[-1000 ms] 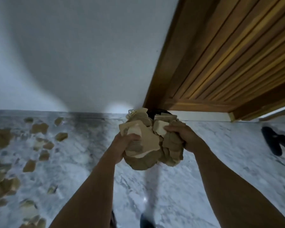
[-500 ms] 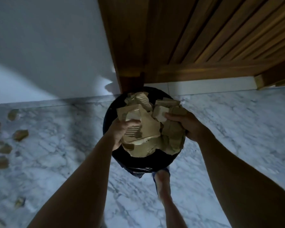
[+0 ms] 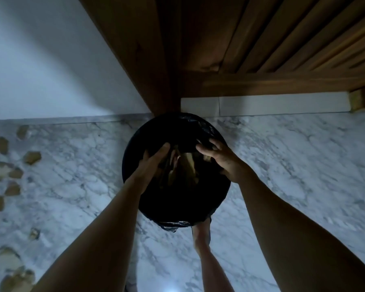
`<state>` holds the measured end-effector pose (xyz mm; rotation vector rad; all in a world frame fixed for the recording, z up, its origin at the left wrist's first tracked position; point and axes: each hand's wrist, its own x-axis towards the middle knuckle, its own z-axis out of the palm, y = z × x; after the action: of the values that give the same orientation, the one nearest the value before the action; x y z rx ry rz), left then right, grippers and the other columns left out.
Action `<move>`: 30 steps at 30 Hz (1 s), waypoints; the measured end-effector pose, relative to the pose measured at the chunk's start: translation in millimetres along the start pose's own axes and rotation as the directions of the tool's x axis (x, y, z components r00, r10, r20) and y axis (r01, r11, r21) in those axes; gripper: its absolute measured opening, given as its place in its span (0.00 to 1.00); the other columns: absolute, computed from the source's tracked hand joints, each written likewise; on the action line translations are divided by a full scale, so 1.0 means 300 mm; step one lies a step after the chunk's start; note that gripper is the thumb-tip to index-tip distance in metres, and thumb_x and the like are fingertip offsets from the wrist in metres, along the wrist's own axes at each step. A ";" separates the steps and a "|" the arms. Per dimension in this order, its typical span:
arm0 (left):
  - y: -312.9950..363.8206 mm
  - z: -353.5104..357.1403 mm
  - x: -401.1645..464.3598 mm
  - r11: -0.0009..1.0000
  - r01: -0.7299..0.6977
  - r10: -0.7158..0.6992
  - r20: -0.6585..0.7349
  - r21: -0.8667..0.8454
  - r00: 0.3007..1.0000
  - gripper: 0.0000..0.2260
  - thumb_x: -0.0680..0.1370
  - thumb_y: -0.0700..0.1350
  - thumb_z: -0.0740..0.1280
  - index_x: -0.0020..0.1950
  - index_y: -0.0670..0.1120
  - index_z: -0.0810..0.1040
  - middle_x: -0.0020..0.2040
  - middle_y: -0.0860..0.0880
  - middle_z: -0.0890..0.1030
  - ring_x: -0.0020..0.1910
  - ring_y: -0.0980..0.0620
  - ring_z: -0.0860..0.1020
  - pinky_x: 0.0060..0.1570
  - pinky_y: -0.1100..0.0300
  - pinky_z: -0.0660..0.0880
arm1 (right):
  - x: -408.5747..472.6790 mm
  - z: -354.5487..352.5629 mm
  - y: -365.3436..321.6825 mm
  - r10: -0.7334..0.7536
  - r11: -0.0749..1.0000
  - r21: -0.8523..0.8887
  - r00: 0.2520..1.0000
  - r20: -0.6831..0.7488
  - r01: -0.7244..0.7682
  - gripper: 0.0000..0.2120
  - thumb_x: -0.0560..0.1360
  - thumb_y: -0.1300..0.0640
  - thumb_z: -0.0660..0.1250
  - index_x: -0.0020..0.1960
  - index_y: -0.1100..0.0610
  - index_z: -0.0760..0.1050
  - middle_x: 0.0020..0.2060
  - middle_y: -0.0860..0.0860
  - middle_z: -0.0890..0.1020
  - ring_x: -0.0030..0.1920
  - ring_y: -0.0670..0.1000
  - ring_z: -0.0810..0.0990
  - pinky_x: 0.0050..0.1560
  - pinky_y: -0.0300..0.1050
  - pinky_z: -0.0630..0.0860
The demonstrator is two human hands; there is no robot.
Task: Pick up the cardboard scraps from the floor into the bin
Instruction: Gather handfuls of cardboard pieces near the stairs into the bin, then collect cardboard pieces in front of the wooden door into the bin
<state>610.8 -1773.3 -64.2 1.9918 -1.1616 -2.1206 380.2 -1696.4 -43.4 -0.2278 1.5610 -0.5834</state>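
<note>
While both hands hover over black-lined bin (image 3: 175, 205), left hand (image 3: 151, 163) and right hand (image 3: 221, 161) show fingers spread and relaxed, each grip apart, holding nothing; cardboard scraps (image 3: 185, 167) lie inside bin between hands, dim; bin stands on marble floor (image 3: 293, 165) at wall edge below wooden door (image 3: 261, 49); more loose scraps (image 3: 31, 157) scattered along floor's left edge

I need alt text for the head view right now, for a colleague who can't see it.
Both hands, left and right, are open over a black-lined bin with scraps falling inside. More scraps lie on the marble floor to the left; a wooden door stands behind.
</note>
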 end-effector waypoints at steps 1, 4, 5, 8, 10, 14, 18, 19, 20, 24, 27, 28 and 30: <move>0.006 0.009 -0.009 0.999 0.017 -0.017 0.003 0.027 1.000 0.48 0.61 0.80 0.67 0.77 0.64 0.62 0.74 0.50 0.70 0.71 0.44 0.71 0.71 0.41 0.67 | -0.017 -0.005 -0.009 0.038 0.999 0.008 0.999 0.005 -0.038 0.40 0.71 0.38 0.71 0.78 0.44 0.59 0.77 0.49 0.62 0.72 0.54 0.67 0.67 0.54 0.66; 0.055 0.038 -0.090 0.996 -0.074 0.075 0.028 -0.045 0.997 0.46 0.65 0.78 0.64 0.79 0.62 0.59 0.75 0.53 0.69 0.73 0.49 0.69 0.74 0.45 0.64 | -0.073 0.001 -0.042 0.097 0.994 0.040 0.995 0.036 -0.098 0.37 0.72 0.32 0.66 0.77 0.41 0.60 0.77 0.47 0.62 0.77 0.54 0.60 0.72 0.62 0.59; 0.070 0.042 -0.120 0.989 -0.099 0.103 0.039 -0.107 0.994 0.45 0.67 0.77 0.64 0.79 0.59 0.60 0.75 0.53 0.70 0.72 0.51 0.70 0.74 0.48 0.64 | -0.095 0.008 -0.054 0.099 0.994 0.035 0.994 0.045 -0.101 0.37 0.72 0.32 0.65 0.78 0.42 0.60 0.77 0.47 0.62 0.77 0.54 0.60 0.72 0.62 0.58; 0.082 0.040 -0.172 0.974 -0.088 0.100 0.045 -0.211 0.994 0.46 0.67 0.78 0.65 0.79 0.57 0.61 0.77 0.51 0.68 0.74 0.50 0.68 0.75 0.46 0.63 | -0.165 0.028 -0.087 0.081 0.997 -0.007 0.996 0.042 -0.080 0.36 0.74 0.33 0.63 0.78 0.44 0.59 0.78 0.47 0.63 0.77 0.54 0.61 0.73 0.60 0.58; 0.052 0.026 -0.196 0.961 -0.088 0.105 0.055 -0.261 0.993 0.44 0.68 0.77 0.65 0.79 0.56 0.63 0.77 0.51 0.69 0.74 0.49 0.69 0.75 0.45 0.63 | -0.210 0.059 -0.107 0.047 0.998 -0.035 0.998 0.034 -0.046 0.35 0.76 0.36 0.63 0.79 0.46 0.58 0.77 0.49 0.63 0.77 0.54 0.62 0.71 0.55 0.61; 0.024 -0.019 -0.379 0.927 -0.295 0.226 -0.283 -0.231 0.932 0.33 0.75 0.71 0.62 0.75 0.56 0.71 0.72 0.56 0.73 0.71 0.54 0.71 0.73 0.51 0.65 | -0.310 0.221 -0.120 -0.033 0.995 -0.097 0.998 0.053 0.038 0.33 0.77 0.40 0.65 0.78 0.48 0.60 0.72 0.47 0.67 0.73 0.51 0.66 0.62 0.47 0.63; -0.169 -0.152 -0.527 0.915 -0.322 0.155 -0.523 -0.244 0.838 0.32 0.78 0.67 0.61 0.79 0.54 0.64 0.77 0.53 0.67 0.77 0.52 0.64 0.77 0.49 0.60 | -0.366 0.497 -0.010 -0.092 0.986 -0.134 0.992 0.083 0.103 0.31 0.76 0.42 0.68 0.76 0.48 0.65 0.69 0.45 0.70 0.68 0.48 0.69 0.61 0.46 0.66; -0.245 -0.206 -0.575 0.921 -0.306 0.136 -0.536 -0.242 0.833 0.33 0.77 0.68 0.62 0.79 0.55 0.63 0.78 0.53 0.65 0.77 0.51 0.63 0.77 0.49 0.59 | -0.385 0.586 0.033 -0.106 0.981 -0.158 0.991 0.078 0.117 0.29 0.77 0.45 0.69 0.75 0.50 0.66 0.68 0.47 0.72 0.66 0.49 0.72 0.58 0.44 0.67; -0.331 -0.267 -0.622 0.924 -0.285 0.105 -0.545 -0.256 0.832 0.34 0.76 0.68 0.62 0.79 0.56 0.63 0.79 0.53 0.64 0.78 0.51 0.62 0.77 0.48 0.58 | -0.405 0.680 0.080 -0.114 0.971 -0.202 0.991 0.073 0.127 0.28 0.77 0.46 0.69 0.73 0.51 0.68 0.66 0.48 0.75 0.64 0.49 0.76 0.55 0.42 0.69; -0.735 -0.526 -0.878 0.884 -0.231 -0.075 -0.611 -0.407 0.788 0.34 0.75 0.68 0.64 0.79 0.58 0.62 0.79 0.52 0.64 0.77 0.48 0.64 0.76 0.47 0.60 | -0.523 1.082 0.299 -0.076 0.885 -0.439 0.979 0.187 0.153 0.35 0.69 0.39 0.73 0.73 0.47 0.69 0.69 0.50 0.75 0.67 0.53 0.75 0.66 0.53 0.72; -1.068 -0.732 -1.084 0.847 -0.193 -0.218 -0.654 -0.496 0.724 0.33 0.77 0.66 0.64 0.80 0.58 0.61 0.79 0.51 0.65 0.77 0.45 0.65 0.73 0.48 0.62 | -0.647 1.425 0.466 -0.010 0.791 -0.578 0.948 0.320 0.203 0.32 0.74 0.46 0.72 0.75 0.51 0.67 0.71 0.53 0.74 0.69 0.55 0.73 0.68 0.54 0.70; -1.178 -0.794 -1.149 0.833 -0.192 -0.256 -0.670 -0.518 0.697 0.34 0.76 0.66 0.64 0.80 0.57 0.61 0.79 0.50 0.65 0.76 0.45 0.65 0.73 0.48 0.62 | -0.689 1.541 0.528 0.020 0.750 -0.622 0.931 0.363 0.226 0.32 0.75 0.48 0.72 0.75 0.52 0.66 0.70 0.53 0.74 0.68 0.55 0.74 0.67 0.53 0.71; -1.387 -0.895 -1.273 0.794 -0.200 -0.326 -0.680 -0.574 0.657 0.39 0.73 0.69 0.65 0.80 0.56 0.61 0.78 0.49 0.66 0.75 0.43 0.67 0.74 0.47 0.64 | -0.759 1.760 0.655 0.087 0.646 -0.711 0.900 0.428 0.276 0.33 0.75 0.49 0.72 0.76 0.52 0.65 0.70 0.54 0.74 0.64 0.54 0.76 0.60 0.49 0.72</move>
<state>1109.6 -1422.6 74.4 2.1759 -0.1958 -1.1302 955.8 -1537.6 69.9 -1.0324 1.2714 0.1055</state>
